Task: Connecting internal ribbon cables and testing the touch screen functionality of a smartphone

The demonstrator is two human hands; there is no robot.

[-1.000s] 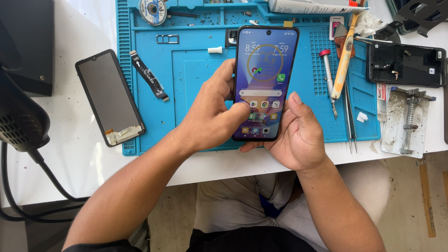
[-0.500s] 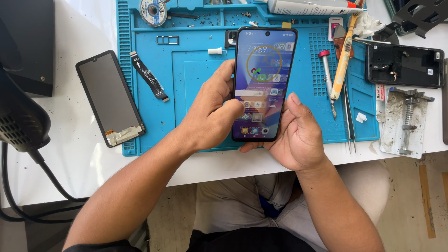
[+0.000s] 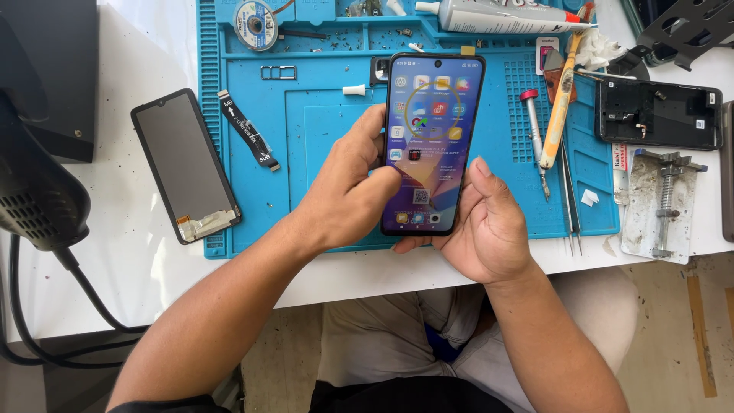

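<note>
Fingers (image 3: 359,145) of the left hand (image 3: 348,195) wrap the lit, black-framed glass smartphone (image 3: 430,141), thumb pressing its screen. Right hand (image 3: 489,226) fingers cradle its lower edge. Beyond the fingertips lies a blue silicone repair mat (image 3: 306,115).

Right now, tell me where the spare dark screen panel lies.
In the head view, the spare screen panel lies at the left, straddling the blue mat's left edge, beside the black flex cable and left of the left hand.

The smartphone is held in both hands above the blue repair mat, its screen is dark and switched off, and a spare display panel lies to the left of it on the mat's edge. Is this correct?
Not quite. In the head view the smartphone has a lit screen showing app icons, not a dark one. The rest holds: the left hand and the right hand hold it above the blue repair mat, and the spare display panel lies to the left on the mat's edge.
</note>
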